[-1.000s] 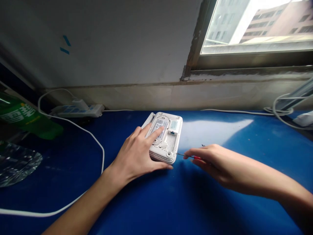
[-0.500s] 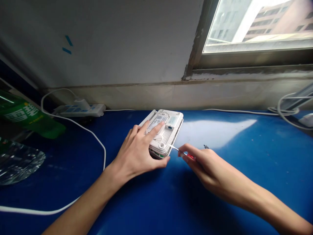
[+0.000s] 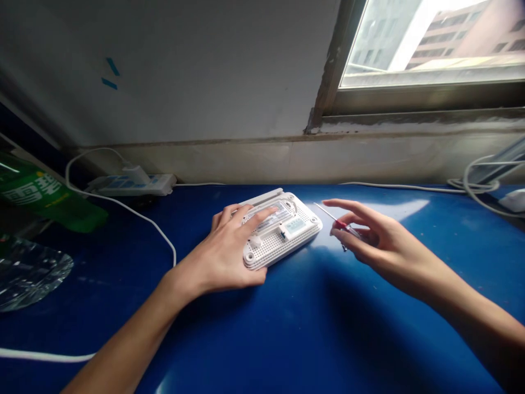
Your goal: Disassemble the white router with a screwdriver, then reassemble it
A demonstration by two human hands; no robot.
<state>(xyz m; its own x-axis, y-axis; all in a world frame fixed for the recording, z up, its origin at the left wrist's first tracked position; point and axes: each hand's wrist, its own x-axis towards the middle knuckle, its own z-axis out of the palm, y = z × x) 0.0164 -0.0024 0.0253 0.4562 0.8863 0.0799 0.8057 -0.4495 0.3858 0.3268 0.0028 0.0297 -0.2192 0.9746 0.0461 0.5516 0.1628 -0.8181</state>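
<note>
A white router (image 3: 273, 241) lies bottom up on the blue table, its vent holes, label and folded antenna showing. My left hand (image 3: 223, 249) grips it from the left, fingers spread over the back and thumb at the near edge. To the right, my right hand (image 3: 373, 232) holds a screwdriver (image 3: 341, 224) with a red and clear handle. Its thin metal shaft points up and left, the tip a little apart from the router's right corner. Part of the handle is hidden inside my fingers.
At the left stand a green bottle (image 3: 53, 197) and a clear plastic bottle (image 3: 33, 273). A power strip (image 3: 143, 185) lies by the wall, and a white cable (image 3: 162, 221) runs down the left side. More cable (image 3: 471, 186) coils at the far right.
The router has turned clockwise under my left hand, and its near-edge gap no longer shows. My right hand has drawn the screwdriver away from its edge, up and to the right.
</note>
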